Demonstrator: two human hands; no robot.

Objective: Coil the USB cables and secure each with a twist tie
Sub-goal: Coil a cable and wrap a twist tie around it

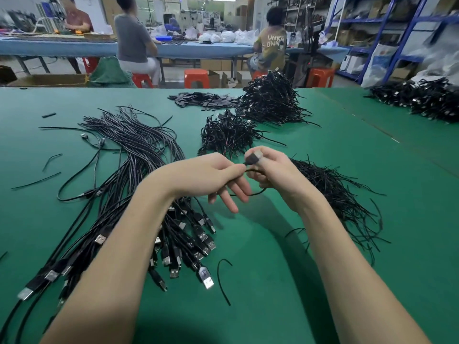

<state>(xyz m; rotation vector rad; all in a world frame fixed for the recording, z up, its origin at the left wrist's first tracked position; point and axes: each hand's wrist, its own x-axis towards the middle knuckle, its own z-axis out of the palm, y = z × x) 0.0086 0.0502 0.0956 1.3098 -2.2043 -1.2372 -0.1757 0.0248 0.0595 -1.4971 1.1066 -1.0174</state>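
Above the green table (273,269), my left hand (213,177) and my right hand (270,172) hold one black USB cable (255,193) between them. My right hand grips its plug end (252,157) with thumb and fingers, and a loop of the cable hangs under both hands. My left hand pinches the cable beside the plug, its other fingers pointing down. A large bundle of loose USB cables (139,155) lies to the left, plugs toward me. A pile of black twist ties (332,192) lies to the right. Coiled cables (228,132) are heaped ahead.
A bigger heap of coiled cables (270,100) and flat black pieces (203,99) lie at the far edge. More cable heaps (422,98) sit at the far right. A stray tie (222,281) lies near me. Other people sit at a blue table (74,47) beyond.
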